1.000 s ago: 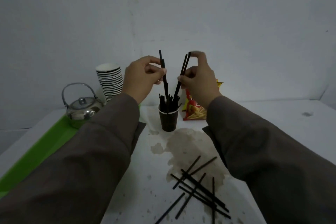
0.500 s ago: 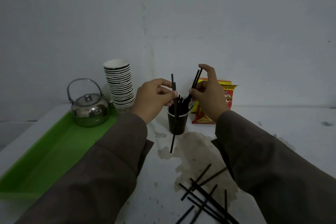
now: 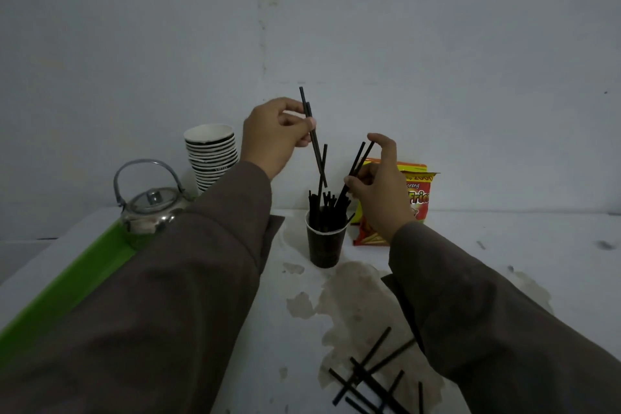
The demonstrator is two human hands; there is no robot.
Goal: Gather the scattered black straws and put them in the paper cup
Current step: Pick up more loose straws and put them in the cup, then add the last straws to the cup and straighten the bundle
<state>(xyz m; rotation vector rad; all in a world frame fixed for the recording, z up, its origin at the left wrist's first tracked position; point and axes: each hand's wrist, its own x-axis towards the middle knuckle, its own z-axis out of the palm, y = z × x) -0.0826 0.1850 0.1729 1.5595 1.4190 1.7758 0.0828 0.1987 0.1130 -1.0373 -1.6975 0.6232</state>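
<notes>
A dark paper cup stands upright on the white table, with several black straws standing in it. My left hand is above and left of the cup, pinching two or three black straws whose lower ends hang just above the rim. My right hand is right of the cup and pinches two black straws that slant down into it. Several loose black straws lie crossed on the table near the front edge.
A stack of paper cups stands at the back left beside a metal kettle on a green tray. A red and yellow snack packet leans behind my right hand. Brown stains mark the table.
My left hand has risen, lifting its straws from beside the cup up to above the rim. My right hand has kept its straws slanted into the cup. The camera has tilted slightly.
</notes>
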